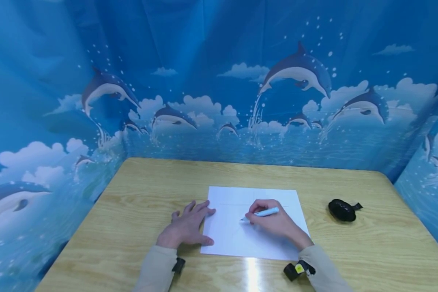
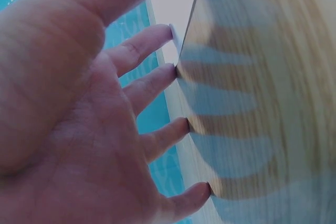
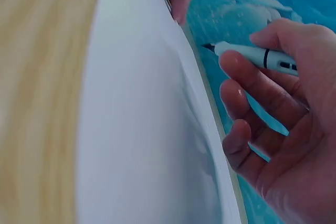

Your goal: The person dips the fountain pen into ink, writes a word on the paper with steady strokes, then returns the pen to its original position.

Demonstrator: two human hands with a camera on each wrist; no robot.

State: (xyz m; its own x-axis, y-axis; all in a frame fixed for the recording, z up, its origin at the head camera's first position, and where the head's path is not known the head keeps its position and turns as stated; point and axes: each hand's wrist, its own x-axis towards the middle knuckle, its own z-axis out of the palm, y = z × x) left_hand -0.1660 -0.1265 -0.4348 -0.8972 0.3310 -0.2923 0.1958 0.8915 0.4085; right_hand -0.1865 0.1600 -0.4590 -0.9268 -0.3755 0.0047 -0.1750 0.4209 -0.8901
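Note:
A white sheet of paper (image 1: 226,235) lies on the wooden table, with faint thin lines on its upper part. My right hand (image 1: 273,221) pinches a light blue pen (image 1: 268,212) between thumb and fingers above the sheet. In the right wrist view the pen (image 3: 254,56) shows a dark pointed tip; whether it touches the paper cannot be told. At the sheet's left edge my left hand (image 1: 187,227) rests with fingers spread, some fingertips and the thumb on the paper. The left wrist view shows this hand (image 2: 89,124) holding nothing, its fingertips down on paper and table.
A glossy black rounded object (image 1: 342,210) with a short flared tail sits on the table (image 1: 379,239) to the right of the sheet. Behind and beside the table hangs a blue curtain (image 1: 204,48) printed with dolphins. Light glares off the table's near part.

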